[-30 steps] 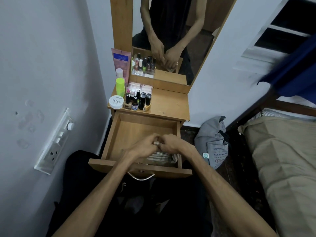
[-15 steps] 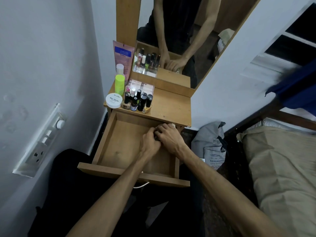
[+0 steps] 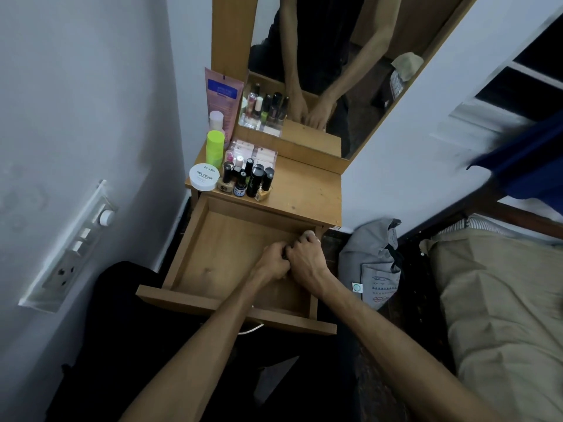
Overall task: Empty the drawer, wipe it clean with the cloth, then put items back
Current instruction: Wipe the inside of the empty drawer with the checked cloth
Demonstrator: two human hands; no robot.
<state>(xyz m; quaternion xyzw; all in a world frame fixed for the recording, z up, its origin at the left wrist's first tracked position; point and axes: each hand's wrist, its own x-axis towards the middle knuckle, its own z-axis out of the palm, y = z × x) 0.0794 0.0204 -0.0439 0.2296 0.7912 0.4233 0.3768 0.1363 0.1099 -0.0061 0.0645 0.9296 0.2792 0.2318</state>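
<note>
Both hands, left hand [image 3: 272,259] and right hand [image 3: 305,257], curl together at the drawer's [image 3: 213,245] back right corner, seemingly bunching a soft, light cloth, hidden beneath them.

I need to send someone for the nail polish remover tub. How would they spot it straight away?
Start at the wooden dressing table below the mirror. On its front left corner, left of the dark bottles, sits the white tub. It alone is low, round and white, its lid reading NAIL POLISH.

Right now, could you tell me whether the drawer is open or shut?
Open: the drawer is pulled out, its bare wooden floor showing.
</note>
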